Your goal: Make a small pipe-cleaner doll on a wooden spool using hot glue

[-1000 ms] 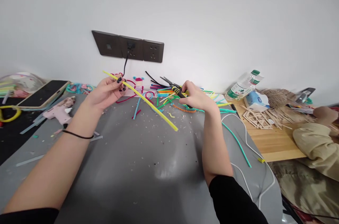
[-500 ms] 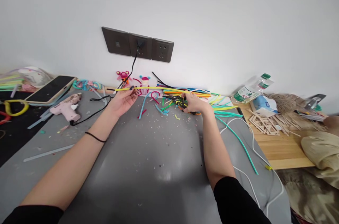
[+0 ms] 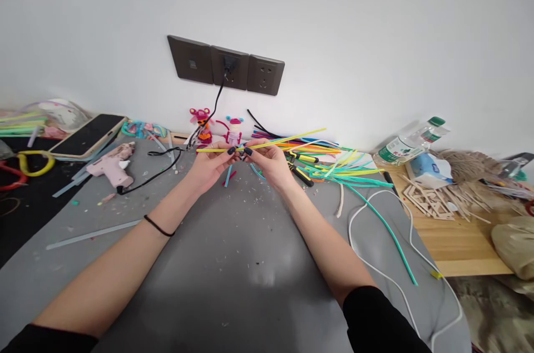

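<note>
A long yellow pipe cleaner [image 3: 302, 136] runs across between my hands over the far part of the grey table. My left hand [image 3: 209, 168] is closed on its left part, thumb and fingers pinched together. Beside it, my right hand [image 3: 272, 165] pinches the same pipe cleaner near its middle, and its free end slants up to the right. The fingertips of both hands nearly meet. Pliers with black and yellow handles [image 3: 301, 175] lie just right of my right hand, their jaws hidden. Behind the hands stand two small fuzzy figures, one pink and orange [image 3: 203, 126], one pink and white [image 3: 234, 133].
Many coloured pipe cleaners [image 3: 359, 175] lie at the back right, near a white cable [image 3: 411, 222]. A pink glue gun [image 3: 112, 167], a phone [image 3: 87, 135] and yellow-handled scissors [image 3: 37, 163] are at left. A bottle [image 3: 411, 142] and wooden sticks [image 3: 425, 197] are at right.
My right hand has moved left along the yellow pipe cleaner, away from the pliers, to beside my left hand. The pipe cleaner's right end now sticks out free. The view has shifted slightly.
</note>
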`<state>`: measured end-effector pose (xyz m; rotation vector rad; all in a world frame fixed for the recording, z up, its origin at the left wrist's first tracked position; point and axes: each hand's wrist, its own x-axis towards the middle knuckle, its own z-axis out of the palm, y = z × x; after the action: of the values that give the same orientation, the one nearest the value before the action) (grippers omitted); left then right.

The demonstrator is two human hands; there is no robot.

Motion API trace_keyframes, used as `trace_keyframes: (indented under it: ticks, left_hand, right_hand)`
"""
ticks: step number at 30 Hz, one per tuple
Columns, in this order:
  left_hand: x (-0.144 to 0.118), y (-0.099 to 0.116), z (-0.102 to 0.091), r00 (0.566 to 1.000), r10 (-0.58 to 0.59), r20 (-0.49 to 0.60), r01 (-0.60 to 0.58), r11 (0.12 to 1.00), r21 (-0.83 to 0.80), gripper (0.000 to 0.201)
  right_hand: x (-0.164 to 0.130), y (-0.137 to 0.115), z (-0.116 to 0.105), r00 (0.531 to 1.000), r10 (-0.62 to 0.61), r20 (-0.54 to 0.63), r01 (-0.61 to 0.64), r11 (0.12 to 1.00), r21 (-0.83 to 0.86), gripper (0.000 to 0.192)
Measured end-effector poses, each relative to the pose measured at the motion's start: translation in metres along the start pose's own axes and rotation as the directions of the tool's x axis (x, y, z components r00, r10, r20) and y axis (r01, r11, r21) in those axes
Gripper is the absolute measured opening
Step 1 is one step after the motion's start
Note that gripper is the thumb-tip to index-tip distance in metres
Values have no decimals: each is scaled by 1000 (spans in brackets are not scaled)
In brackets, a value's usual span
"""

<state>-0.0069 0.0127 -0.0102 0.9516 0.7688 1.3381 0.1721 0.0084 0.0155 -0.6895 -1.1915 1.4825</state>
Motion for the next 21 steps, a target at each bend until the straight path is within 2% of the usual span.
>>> trace_keyframes:
  ticks: [5,13,19,21]
  left_hand:
    - [-1,-3,6,992,98,-84,-80,977,198,54]
    - [-2,-7,4,979,195,-59,-152,893,423,58]
    - [-2,-7,1,985,164,-59,-120,886,449,60]
    - [-2,-7,2,985,165,-51,-126,887,444,58]
  right_hand:
    - [2,29,2,988,-4,-156,6,1000,11,43]
    - [2,28,0,977,-19,-214,-7,993,-119,39]
    - [0,31,2,976,-45,-213,-6,972,-234,28]
    - [0,30,1,974,-35,-223,-14,976,-217,30]
